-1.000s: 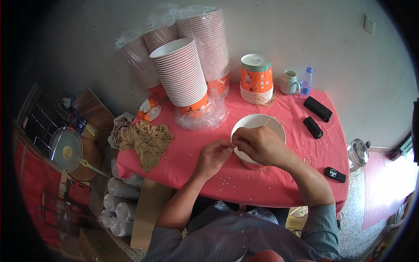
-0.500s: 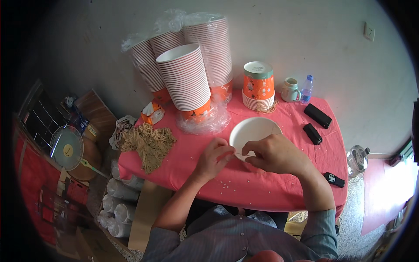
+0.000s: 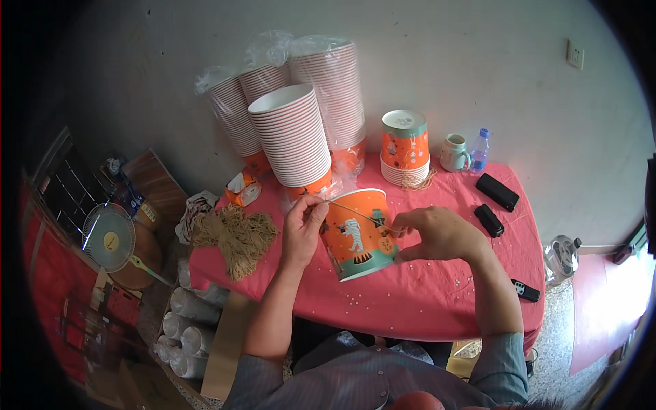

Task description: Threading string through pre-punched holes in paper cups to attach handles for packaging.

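Orange printed paper bucket (image 3: pixel 357 234) held tilted above the red-covered counter (image 3: pixel 437 301), between both hands: left hand (image 3: pixel 303 229) pinching a tan string (image 3: pixel 350 209) at the rim, right hand (image 3: pixel 437 234) pinching its other end against the bucket's side.

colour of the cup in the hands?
Orange with cartoon figures and a teal base band; cup, head view.

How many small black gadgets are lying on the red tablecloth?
3: one black gadget near the wall, a second just in front of it, a third at the table's right edge. Others could be hidden.
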Motion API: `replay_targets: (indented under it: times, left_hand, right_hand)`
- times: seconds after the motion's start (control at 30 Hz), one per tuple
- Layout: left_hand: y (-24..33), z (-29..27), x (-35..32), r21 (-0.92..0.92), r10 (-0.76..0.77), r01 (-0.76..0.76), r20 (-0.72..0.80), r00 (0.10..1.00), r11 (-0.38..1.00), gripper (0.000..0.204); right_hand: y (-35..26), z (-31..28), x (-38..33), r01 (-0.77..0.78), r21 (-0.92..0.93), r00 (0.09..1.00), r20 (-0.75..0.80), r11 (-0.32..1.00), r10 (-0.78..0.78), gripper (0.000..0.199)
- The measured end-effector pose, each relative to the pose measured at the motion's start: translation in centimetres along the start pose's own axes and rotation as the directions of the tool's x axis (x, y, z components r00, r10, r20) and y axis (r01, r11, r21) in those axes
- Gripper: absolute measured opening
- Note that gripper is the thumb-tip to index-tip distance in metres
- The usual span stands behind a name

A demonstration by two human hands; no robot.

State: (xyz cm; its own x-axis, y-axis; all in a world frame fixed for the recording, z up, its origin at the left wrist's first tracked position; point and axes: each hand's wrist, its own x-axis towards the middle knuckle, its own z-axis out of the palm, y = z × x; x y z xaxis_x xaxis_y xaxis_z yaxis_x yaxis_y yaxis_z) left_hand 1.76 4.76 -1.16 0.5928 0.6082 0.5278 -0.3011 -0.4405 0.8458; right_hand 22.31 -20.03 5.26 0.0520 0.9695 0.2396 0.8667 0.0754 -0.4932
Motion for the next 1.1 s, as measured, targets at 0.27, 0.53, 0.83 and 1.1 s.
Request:
replay_targets:
  times: [0.27,0.53,0.83,1.1]
  left_hand:
    - [-1.0,-1.9,0.2,-0.313,-0.216,0.214,0.028,0.976,0.925,0.026]
    - [-2.3,-3.0,0.6,-0.208,-0.090,0.107,0.088,0.992,0.972,0.021]
    - [-3.4,-1.6,0.5,-0.386,-0.327,0.317,0.042,0.944,0.866,0.031]
    - [-5.6,-4.5,-9.2,0.610,0.141,-0.098,-0.022,0.990,0.786,0.018]
  right_hand:
    - [1.2,0.6,1.5,0.106,0.090,0.992,-0.072,0.990,-0.100,0.047]
    - [3.7,1.2,2.2,0.123,0.284,0.991,0.007,0.951,-0.130,0.049]
    - [5.6,2.8,2.5,0.007,0.808,0.994,-0.067,0.589,0.081,0.033]
    - [8.3,-1.4,2.8,0.164,0.786,0.755,-0.489,0.595,0.438,0.029]
